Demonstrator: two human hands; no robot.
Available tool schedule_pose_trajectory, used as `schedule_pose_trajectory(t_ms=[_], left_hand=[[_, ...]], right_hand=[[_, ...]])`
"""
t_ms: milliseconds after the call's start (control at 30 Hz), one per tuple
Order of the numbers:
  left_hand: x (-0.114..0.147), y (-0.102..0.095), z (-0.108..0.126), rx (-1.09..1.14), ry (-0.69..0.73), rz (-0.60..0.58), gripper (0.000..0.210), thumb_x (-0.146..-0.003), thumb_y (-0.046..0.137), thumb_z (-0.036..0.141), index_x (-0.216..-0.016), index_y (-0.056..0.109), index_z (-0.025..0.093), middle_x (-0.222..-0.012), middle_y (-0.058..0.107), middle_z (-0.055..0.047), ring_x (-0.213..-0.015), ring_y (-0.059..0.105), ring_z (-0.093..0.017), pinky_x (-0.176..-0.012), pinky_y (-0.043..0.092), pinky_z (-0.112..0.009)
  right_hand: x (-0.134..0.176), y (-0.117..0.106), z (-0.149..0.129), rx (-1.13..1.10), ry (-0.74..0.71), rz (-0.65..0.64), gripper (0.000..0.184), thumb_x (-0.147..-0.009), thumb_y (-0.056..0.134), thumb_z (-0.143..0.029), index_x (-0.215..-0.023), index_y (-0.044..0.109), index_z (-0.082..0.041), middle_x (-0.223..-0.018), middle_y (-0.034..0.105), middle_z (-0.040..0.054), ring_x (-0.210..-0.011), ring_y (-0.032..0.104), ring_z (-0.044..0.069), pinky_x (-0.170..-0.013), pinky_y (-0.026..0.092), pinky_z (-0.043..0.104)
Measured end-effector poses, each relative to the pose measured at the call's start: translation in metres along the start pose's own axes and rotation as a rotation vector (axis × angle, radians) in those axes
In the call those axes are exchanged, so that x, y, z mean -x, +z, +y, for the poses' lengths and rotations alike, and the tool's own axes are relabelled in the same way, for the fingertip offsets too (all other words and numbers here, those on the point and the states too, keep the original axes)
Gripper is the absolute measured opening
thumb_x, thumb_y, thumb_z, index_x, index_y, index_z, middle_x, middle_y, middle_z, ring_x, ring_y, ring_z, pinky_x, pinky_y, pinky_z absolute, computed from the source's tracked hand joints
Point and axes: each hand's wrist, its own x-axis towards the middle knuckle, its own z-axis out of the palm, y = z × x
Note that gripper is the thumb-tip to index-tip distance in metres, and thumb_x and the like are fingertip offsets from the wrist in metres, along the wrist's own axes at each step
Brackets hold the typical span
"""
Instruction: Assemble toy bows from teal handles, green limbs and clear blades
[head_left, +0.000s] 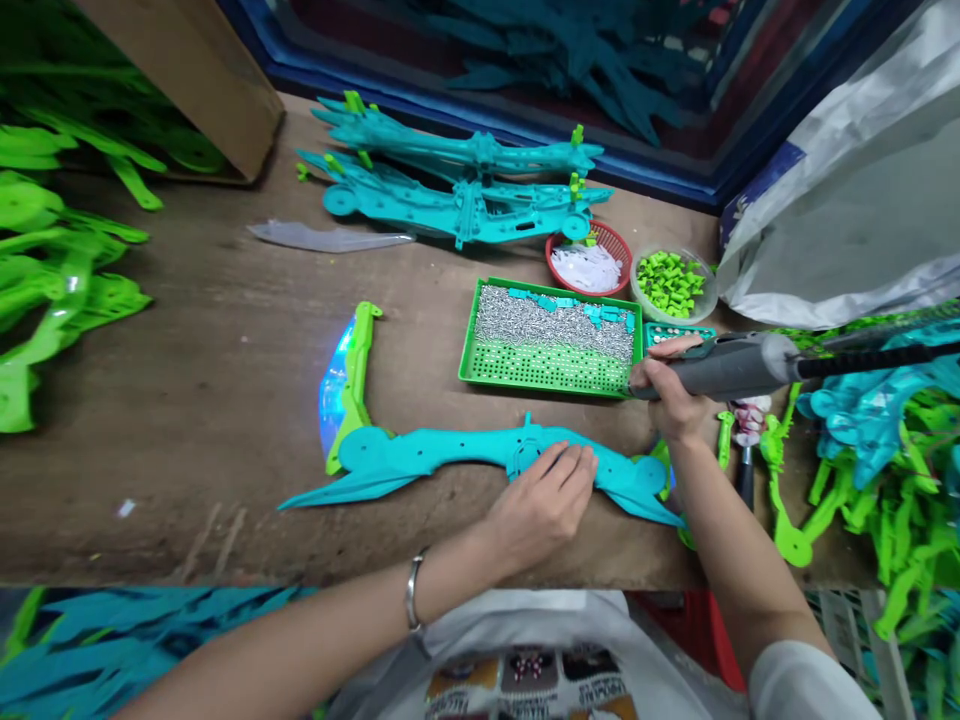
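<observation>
My left hand (544,500), with a metal bracelet on its wrist, has its fingers bent together on the middle of a turquoise toy bow body (465,447), which lies across the table. Gripped in my right hand (677,400) is a grey electric screwdriver (739,365). Its tip end is by the lower right corner of a green perforated tray (469,372) that holds many small silver screws (540,318) and several turquoise bits. At the bow's left end, a lime-green limb (360,370) with a shiny blue-lit film stands outward; another green part shows partly at the right end.
Assembled turquoise bodies (420,205) lie at the back, near a red basket (628,262) of white strips and a clear bowl (712,290) of lime-green pieces. Lime-green parts (67,270) crowd the left; turquoise and green parts (870,430) pile up right. A clear plastic strip (330,237) lies back left.
</observation>
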Motion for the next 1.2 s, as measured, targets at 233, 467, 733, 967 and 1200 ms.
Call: schedule_pose_trajectory(t_ms=[233,467,733,967,1200], left_hand=[[0.005,0.003,0.028,-0.090,-0.120,-0.059,0.043,-0.102,0.038,0.014,-0.136,0.062,0.002,-0.143,0.063,-0.016,-0.125,0.061,-0.025,-0.110,0.046,-0.041],[0.002,0.002,0.036,-0.117,-0.161,-0.021,0.039,-0.101,0.048,0.017,-0.134,0.062,0.003,-0.135,0.067,-0.018,-0.102,0.067,-0.024,-0.090,0.051,-0.040],[-0.004,0.010,0.033,-0.032,-0.250,-0.038,0.035,-0.102,0.050,0.018,-0.134,0.061,0.010,-0.126,0.071,-0.013,-0.092,0.063,-0.021,-0.082,0.047,-0.040],[0.000,0.010,0.037,-0.021,-0.314,-0.068,0.037,-0.101,0.052,0.019,-0.138,0.058,0.015,-0.129,0.070,-0.011,-0.079,0.059,-0.018,-0.068,0.039,-0.041],[0.000,0.014,0.044,-0.045,-0.309,-0.022,0.034,-0.102,0.049,0.020,-0.133,0.061,0.014,-0.128,0.070,-0.011,-0.080,0.056,-0.019,-0.066,0.036,-0.039]], right_hand=[[-0.005,-0.001,-0.002,-0.041,0.042,-0.094,0.021,-0.082,0.077,-0.033,-0.094,0.063,-0.022,-0.058,0.060,-0.0063,-0.048,0.057,0.013,-0.052,0.048,0.029],[-0.003,0.006,-0.039,-0.088,-0.110,-0.027,0.018,-0.083,0.076,-0.029,-0.098,0.067,-0.026,-0.058,0.059,-0.0054,-0.051,0.058,0.015,-0.056,0.051,0.032],[0.020,0.007,-0.059,-0.089,-0.080,-0.096,0.026,-0.087,0.071,-0.036,-0.068,0.060,-0.022,-0.058,0.055,-0.0019,-0.055,0.058,0.015,-0.057,0.052,0.033],[0.033,0.013,-0.075,-0.206,-0.088,-0.125,0.019,-0.083,0.072,-0.028,-0.101,0.068,-0.027,-0.057,0.056,-0.0048,-0.049,0.054,0.017,-0.051,0.048,0.035],[0.058,0.017,-0.076,-0.187,0.060,-0.232,0.021,-0.085,0.072,-0.032,-0.103,0.063,-0.031,-0.059,0.057,-0.0064,-0.053,0.059,0.018,-0.056,0.053,0.037]])
